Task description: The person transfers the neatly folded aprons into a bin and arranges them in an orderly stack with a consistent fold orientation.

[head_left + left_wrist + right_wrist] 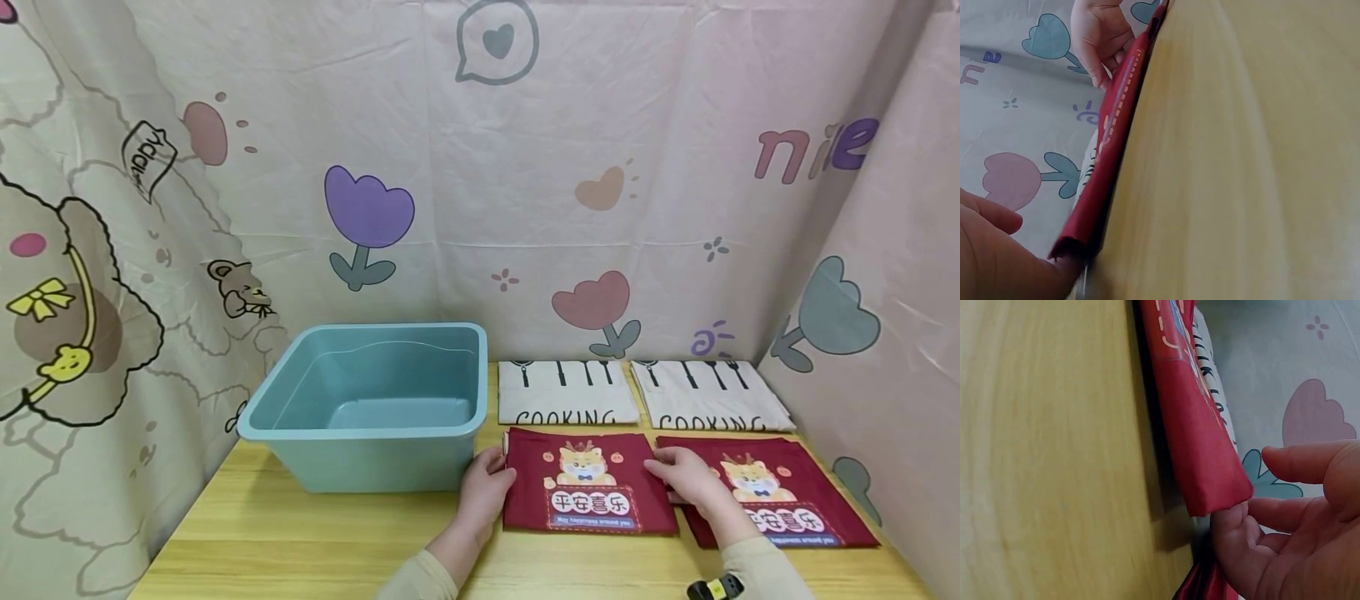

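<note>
A folded red cloth (588, 454) with a cartoon animal and white characters lies in front of me, its near edge slightly raised over the table in the right wrist view. My left hand (483, 492) is at its left edge, fingers tucked beneath and thumb held apart above. At the opposite edge, the fingers of my right hand (686, 475) reach under the corner; in the right wrist view the thumb (1297, 464) stands off the fabric. A second matching red cloth (817, 479) lies to the right, partly hidden behind my right hand and forearm.
A light blue plastic bin (367, 458) stands left of the cloths. Behind them lie two folded white cloths, the left one (570, 396) and the right one (708, 400), printed with utensils and "COOKING". A patterned curtain (465, 208) borders the wooden table (315, 542).
</note>
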{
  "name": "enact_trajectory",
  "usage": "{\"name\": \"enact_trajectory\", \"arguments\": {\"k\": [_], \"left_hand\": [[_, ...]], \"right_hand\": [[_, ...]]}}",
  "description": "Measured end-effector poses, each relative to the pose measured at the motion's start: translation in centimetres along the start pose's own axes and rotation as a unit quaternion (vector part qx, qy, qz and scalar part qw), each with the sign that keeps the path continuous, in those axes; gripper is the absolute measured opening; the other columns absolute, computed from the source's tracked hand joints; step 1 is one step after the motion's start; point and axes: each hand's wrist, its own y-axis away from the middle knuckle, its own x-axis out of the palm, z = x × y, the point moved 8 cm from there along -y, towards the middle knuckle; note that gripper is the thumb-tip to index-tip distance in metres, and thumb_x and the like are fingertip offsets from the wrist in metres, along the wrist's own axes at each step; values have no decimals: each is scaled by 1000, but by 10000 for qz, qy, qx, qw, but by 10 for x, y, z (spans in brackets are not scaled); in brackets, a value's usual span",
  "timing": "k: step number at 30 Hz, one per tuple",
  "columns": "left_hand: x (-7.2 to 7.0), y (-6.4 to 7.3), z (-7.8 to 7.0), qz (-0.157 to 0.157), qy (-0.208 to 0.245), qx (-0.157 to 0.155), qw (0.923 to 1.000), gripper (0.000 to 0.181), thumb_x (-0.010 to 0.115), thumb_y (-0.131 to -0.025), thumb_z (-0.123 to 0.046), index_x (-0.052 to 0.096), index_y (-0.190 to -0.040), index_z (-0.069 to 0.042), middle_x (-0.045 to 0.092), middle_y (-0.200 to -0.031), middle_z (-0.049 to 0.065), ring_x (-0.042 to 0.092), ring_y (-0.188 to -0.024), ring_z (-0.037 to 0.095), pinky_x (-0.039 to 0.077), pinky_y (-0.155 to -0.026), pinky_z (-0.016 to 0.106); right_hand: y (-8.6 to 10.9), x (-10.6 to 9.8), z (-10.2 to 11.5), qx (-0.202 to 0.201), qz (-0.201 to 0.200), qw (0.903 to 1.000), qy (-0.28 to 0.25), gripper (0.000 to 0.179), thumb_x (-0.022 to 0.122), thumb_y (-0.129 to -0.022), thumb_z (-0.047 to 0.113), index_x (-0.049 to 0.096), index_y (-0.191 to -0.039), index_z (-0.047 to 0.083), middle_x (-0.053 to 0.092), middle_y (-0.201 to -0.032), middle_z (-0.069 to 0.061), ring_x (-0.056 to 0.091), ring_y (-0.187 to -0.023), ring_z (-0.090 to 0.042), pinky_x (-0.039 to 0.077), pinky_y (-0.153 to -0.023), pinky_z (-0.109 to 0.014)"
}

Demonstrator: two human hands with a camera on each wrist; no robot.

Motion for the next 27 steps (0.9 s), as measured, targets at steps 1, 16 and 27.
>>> {"name": "enact_trajectory", "arguments": {"k": [1, 16, 27], "left_hand": [[0, 0, 1, 22, 14, 11, 10000, 50, 58, -91, 1, 47, -138, 12, 55, -131, 28, 52, -123, 41, 46, -100, 48], [1, -4, 9, 438, 293, 129, 9985, 55, 61, -89, 6, 44, -140, 13, 65, -115, 24, 64, -101, 30, 54, -85, 41], [3, -2, 2, 461, 607, 131, 9970, 58, 62, -90, 6, 44, -144, 5, 66, -117, 20, 64, -103, 26, 55, -86, 39]], "right_hand": [[0, 0, 0, 14, 8, 10000, -50, 52, 56, -100, 16, 42, -133, -22, 59, -105, -22, 59, -81, -18, 56, -66, -33], [2, 7, 0, -152, 237, 9958, -874, 30, 54, -100, 12, 54, -115, -15, 66, -91, -9, 66, -75, -20, 58, -65, -36], [5, -4, -2, -163, 528, 9846, -1659, 47, 52, -103, 18, 41, -131, -19, 68, -101, -11, 69, -87, -23, 59, -75, -44]]}}
